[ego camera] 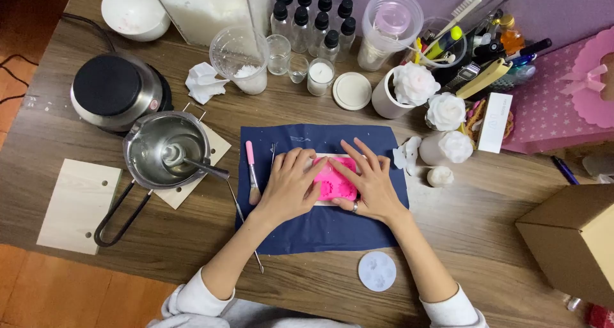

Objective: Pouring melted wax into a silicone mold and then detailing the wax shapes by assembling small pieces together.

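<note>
We logged both hands pressed flat on a pink silicone mould [334, 179] that sat on a pale board on the blue cloth [320, 229], left hand [289, 186] over its left end, right hand [369, 184] over its right end, fingers [358, 155] spread apart and laid on top rather than clamped round it. We judged the work as midway: the mould looked filled or being pressed, nothing was unmoulded from it yet, while finished white flower pieces already lay right of the right-hand fingers. Counts: one mould, one cloth, one pink-handled brush [251, 172] just left of the left-hand fingers, one thin metal pick beside it, one steel melting pot [166, 150] with a tool in it farther left, one round hot plate [115, 88] beyond that, two pale wooden boards, one small candle jar [320, 76] above the fingers, about nine black-capped bottles [313, 18] behind it, four white roses we could count, one round pale blue mould [377, 271] near the right forearm, one cardboard box [572, 238] far right on the surface.
</note>
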